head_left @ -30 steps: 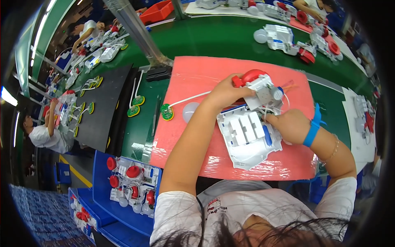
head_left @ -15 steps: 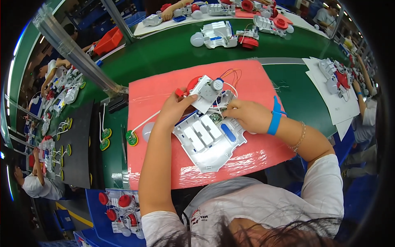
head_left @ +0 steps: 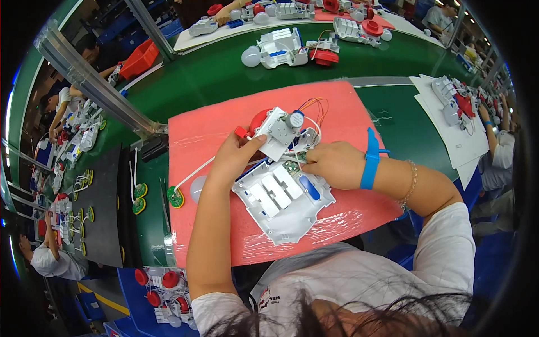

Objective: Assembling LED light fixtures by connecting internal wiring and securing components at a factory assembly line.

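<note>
My left hand [head_left: 233,157] is closed on a white motor unit [head_left: 276,135] with a round silver motor [head_left: 295,119] and orange and blue wires, its thumb lying across the near edge. Below lies an open white plastic housing [head_left: 286,222], tilted on the pink foam mat [head_left: 348,118], with white blocks and a blue oval part [head_left: 309,187] inside. My right hand [head_left: 337,164] pinches at a small green circuit board [head_left: 291,167] on the housing's far side, among white wires. Its fingertips hide what they hold. A red dome part [head_left: 259,120] shows behind the motor unit.
A round green board [head_left: 175,196] on a white cable lies on the mat's left, near a white globe [head_left: 197,188]. Assembled units stand on the green belt [head_left: 213,73] beyond. Left is a black board [head_left: 98,208] with several small round parts. Co-workers sit on both sides.
The view has shifted a little. My left hand keeps its hold on the motor unit. My right fingers have drawn in slightly closer together at the circuit board.
</note>
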Available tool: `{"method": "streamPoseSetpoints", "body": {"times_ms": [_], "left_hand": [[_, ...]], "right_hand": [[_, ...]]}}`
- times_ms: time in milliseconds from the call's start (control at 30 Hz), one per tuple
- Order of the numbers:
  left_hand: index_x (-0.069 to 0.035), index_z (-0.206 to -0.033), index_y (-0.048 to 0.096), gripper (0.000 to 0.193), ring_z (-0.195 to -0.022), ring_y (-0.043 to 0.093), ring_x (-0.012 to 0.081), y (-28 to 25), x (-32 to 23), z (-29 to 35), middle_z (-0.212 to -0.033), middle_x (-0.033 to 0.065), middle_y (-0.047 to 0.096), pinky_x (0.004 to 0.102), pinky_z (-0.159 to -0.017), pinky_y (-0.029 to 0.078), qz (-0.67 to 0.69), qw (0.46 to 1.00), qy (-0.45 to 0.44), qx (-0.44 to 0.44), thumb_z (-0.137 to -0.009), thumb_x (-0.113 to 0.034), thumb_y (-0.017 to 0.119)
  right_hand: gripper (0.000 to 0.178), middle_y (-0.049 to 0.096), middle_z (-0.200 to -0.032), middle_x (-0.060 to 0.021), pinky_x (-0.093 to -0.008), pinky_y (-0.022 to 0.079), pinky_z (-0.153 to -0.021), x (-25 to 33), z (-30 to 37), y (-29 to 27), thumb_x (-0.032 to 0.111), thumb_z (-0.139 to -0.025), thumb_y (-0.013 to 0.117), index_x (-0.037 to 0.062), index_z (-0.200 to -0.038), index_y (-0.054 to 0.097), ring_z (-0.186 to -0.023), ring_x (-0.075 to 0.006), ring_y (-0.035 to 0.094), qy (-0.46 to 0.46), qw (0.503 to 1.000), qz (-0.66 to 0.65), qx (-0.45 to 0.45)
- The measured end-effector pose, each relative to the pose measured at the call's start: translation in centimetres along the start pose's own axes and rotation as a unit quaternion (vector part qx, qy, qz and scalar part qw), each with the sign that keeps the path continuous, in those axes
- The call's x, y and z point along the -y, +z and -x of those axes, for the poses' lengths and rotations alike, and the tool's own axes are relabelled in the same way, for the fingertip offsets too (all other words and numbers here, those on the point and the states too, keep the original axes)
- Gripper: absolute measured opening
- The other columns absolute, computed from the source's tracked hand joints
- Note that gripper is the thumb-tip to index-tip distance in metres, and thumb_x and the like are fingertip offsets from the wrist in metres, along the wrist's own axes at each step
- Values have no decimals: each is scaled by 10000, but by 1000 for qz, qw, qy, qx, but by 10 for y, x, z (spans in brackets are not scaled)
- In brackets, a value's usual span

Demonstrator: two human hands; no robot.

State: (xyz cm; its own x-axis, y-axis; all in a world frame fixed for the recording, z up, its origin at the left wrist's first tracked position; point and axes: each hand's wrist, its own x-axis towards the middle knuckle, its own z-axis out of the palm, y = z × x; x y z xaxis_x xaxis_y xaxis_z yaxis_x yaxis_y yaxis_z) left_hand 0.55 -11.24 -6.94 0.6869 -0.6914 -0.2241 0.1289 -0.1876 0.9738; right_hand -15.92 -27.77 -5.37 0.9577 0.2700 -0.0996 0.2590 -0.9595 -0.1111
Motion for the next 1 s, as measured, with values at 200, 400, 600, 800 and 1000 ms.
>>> {"method": "streamPoseSetpoints", "body": {"times_ms": [200,400,600,800,1000], "left_hand": [[74,-1152,463,495,-1057,517,309,-42,-7,43,-1145,227,515,353,-862,425,-279,930,208,-117,-805,-259,581],[-9,-1171,482,404,-1205,345,381,-108,40,90,-1263,219,415,447,-996,268,-530,799,192,-212,-830,-219,534],[-24,-1151,489,583,-1151,400,368,-90,41,98,-1172,178,489,490,-1015,213,-447,864,218,-82,-693,-359,621],[-23,-1171,476,568,-1137,410,366,-104,34,93,-1177,180,485,504,-1011,209,-451,854,254,-51,-755,-404,542],[8,-1101,501,346,-1130,418,373,-121,43,89,-1160,190,488,496,-987,273,-571,778,179,-194,-774,-99,534]], "right_hand": [[349,574,-944,-82,-380,468,-747,-19,14,-19,37,-701,545,102,-1039,602,-911,-251,560,-15,997,-75,-4],[383,517,-1156,-91,-363,417,-865,-115,-38,-50,121,-686,617,90,-1064,560,-1052,-257,495,69,936,-10,-345],[664,487,-1211,-87,-474,265,-992,-200,-158,-30,467,-647,681,130,-1185,485,-1174,-279,406,218,936,228,-154],[381,616,-786,-66,-374,371,-792,-217,-158,-22,460,-675,644,107,-817,616,-804,-218,582,116,952,250,-133],[283,555,-681,-67,-340,394,-708,-192,-67,-45,324,-625,703,88,-690,561,-687,-235,534,18,949,228,-219]]}}
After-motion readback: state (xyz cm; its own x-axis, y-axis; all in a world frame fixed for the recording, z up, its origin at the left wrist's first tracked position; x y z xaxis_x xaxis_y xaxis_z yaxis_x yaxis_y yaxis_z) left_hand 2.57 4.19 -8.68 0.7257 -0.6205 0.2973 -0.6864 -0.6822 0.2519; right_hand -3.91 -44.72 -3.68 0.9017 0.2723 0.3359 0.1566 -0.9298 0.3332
